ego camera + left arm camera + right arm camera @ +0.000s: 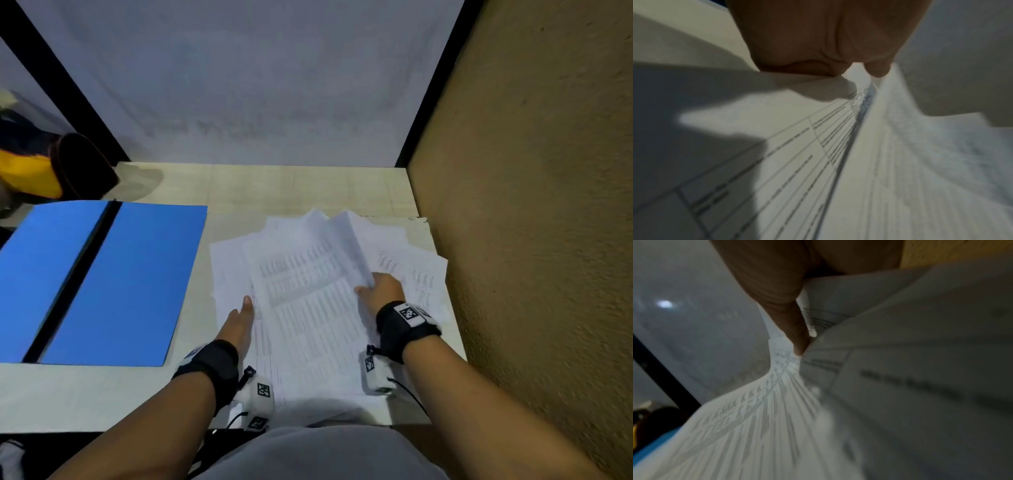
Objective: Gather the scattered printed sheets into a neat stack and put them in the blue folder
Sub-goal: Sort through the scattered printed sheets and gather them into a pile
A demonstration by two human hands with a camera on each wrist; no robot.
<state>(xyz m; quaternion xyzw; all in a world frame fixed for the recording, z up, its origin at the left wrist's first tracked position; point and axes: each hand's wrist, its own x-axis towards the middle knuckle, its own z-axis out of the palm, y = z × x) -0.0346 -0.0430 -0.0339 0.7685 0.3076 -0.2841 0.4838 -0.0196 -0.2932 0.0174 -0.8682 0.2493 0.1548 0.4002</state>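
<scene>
The printed sheets (pixel 308 301) lie in a loose, fanned pile on the right half of the table. My right hand (pixel 382 291) grips the right edge of the upper sheets and curls it upward; in the right wrist view its thumb (pixel 781 305) presses on the printed side of the sheets (pixel 756 426). My left hand (pixel 239 322) holds the left edge of the same sheets, thumb on top and fingers hidden beneath. The left wrist view shows that hand (pixel 818 40) close over the table-printed sheets (pixel 797 162). The blue folder (pixel 130 281) lies open and flat to the left.
A brown wall panel (pixel 531 205) stands right beside the pile. A white backdrop (pixel 257 85) closes the far side of the pale table (pixel 291 185). A yellow and dark bag (pixel 41 171) sits beyond the folder at far left.
</scene>
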